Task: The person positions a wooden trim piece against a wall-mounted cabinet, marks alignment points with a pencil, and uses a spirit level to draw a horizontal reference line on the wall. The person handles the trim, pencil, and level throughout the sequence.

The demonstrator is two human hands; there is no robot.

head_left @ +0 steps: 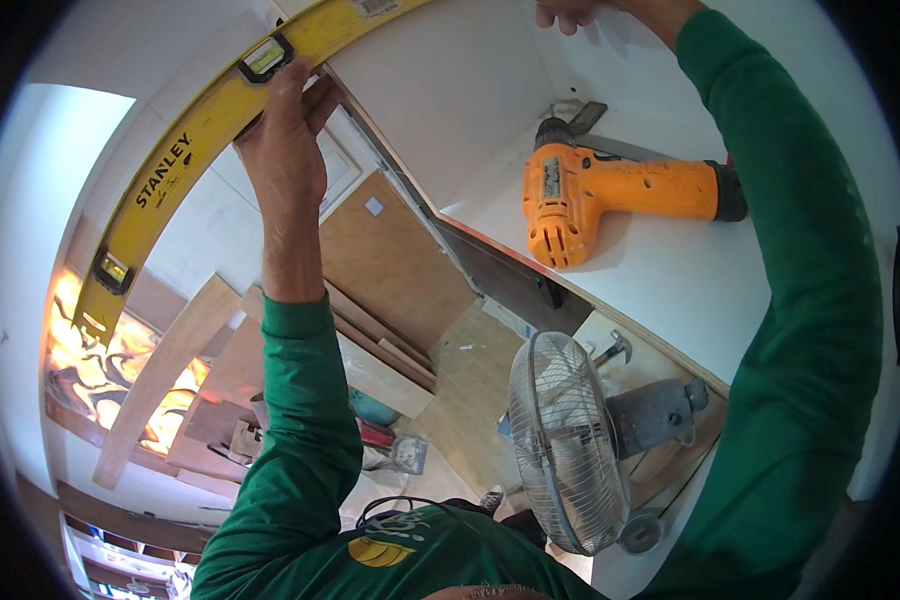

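A long yellow spirit level arches across the upper left, bent by the lens, with black-framed vials. My left hand is raised to its lower edge and grips it beside one vial, thumb on the near face, fingers partly hidden behind. My right hand is at the top edge of the view, mostly cut off; its visible fingers are curled, and what they hold, if anything, is hidden. Below it, an orange cordless drill lies on its side on the white shelf.
A metal try square lies behind the drill. Below the shelf stand a wire-caged fan and a hammer. Wooden boards lean at the left. A brown panel stands beyond my left arm, with a dustpan lower down.
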